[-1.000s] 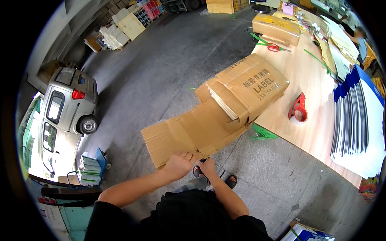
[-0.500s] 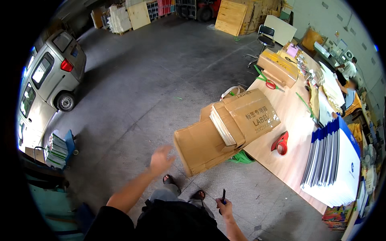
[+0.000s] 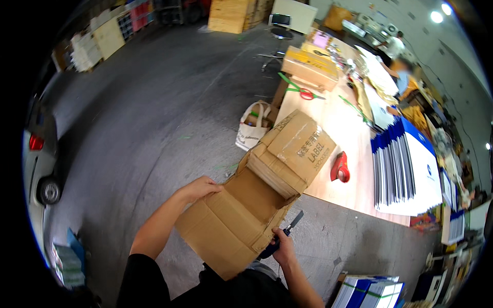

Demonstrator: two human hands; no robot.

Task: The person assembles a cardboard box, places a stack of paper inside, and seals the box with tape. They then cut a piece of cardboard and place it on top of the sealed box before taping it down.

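1. Plainly, the cardboard carton (image 3: 251, 197) lies on its side, its printed far end seemingly propped on the corner of the worktop (image 3: 359, 187), its open near end jutting toward the person.
2. The left hand (image 3: 201, 189) pinches the carton's left edge; the right hand (image 3: 283, 248) is curled round the handle of a knife (image 3: 296, 219), blade bared, by the right edge.
3. The board looks light and fairly stiff, though the creased flap probably bends easily (the shiny tape at the far end may feel slippery).
4. Most weight likely sits at the far end, so the sides there seem a surer hold than the flap.
5. Inside, a pale stack (image 3: 269, 178) shows its edges; the near part is hollow.
6. Beside the worktop, a white tote bag (image 3: 250, 134) holds brown and green things; the contents of the yellow-taped box (image 3: 310, 66) are hidden.
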